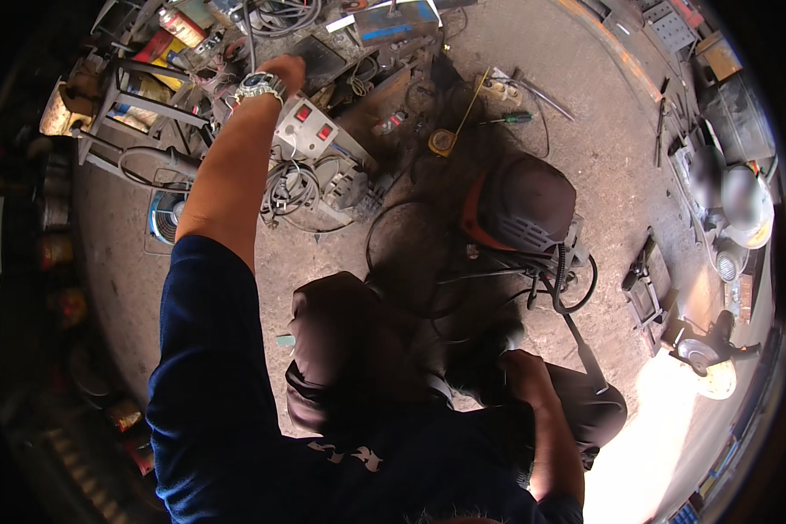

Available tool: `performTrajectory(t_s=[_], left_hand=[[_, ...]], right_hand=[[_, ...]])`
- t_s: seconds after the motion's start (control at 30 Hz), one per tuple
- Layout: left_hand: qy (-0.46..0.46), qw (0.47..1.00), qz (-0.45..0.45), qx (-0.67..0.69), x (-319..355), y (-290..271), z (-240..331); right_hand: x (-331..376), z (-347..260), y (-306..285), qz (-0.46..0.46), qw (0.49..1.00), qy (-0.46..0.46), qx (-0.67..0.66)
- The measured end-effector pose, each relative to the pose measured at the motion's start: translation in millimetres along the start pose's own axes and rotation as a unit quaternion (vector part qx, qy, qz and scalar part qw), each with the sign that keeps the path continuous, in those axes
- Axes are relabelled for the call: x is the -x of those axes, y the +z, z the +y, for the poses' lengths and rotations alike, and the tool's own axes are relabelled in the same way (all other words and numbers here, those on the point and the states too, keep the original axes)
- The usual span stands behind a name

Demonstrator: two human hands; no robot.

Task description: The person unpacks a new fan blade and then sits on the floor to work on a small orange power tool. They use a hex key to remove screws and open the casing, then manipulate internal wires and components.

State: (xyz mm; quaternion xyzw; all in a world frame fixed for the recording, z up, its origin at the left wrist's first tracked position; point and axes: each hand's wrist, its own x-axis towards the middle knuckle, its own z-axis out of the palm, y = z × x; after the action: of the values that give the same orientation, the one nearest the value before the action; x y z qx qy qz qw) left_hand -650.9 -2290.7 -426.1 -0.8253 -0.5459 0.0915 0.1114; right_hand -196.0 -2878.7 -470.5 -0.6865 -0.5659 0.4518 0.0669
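Note:
My left hand (286, 73), with a wristwatch (260, 85) on its wrist, reaches far forward over the cluttered bench. Its fingers look curled, but what they hold, if anything, is hidden. Just right of it lies a dark flat panel (320, 59); nearer to me is a pale box with two red switches (309, 127). My right hand (526, 375) is low by my right knee, fingers closed, their contents lost in shadow. A welding helmet (526, 203), dark with an orange edge, sits on the floor ahead, with black cable and a metal tool beneath it.
A yellow tape measure (442, 142) and a green-handled screwdriver (517, 117) lie ahead. Coiled cable (290, 187) rests below the switch box. A metal frame (113, 105) and a spray can (182, 26) are at left. An angle grinder (703, 351) lies on the right.

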Motion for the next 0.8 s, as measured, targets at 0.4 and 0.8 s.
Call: performTrajectory(t_s=[0.4,0.8], left_hand=[[-0.009,0.999,-0.025,-0.034,-47,4,-12],[-0.008,0.996,0.072,0.045,-45,-29,7]], right_hand=[[-14,-6,-5,0.04,0.999,0.007,-0.034],[-11,-18,-7,0.017,0.998,0.054,-0.024]])
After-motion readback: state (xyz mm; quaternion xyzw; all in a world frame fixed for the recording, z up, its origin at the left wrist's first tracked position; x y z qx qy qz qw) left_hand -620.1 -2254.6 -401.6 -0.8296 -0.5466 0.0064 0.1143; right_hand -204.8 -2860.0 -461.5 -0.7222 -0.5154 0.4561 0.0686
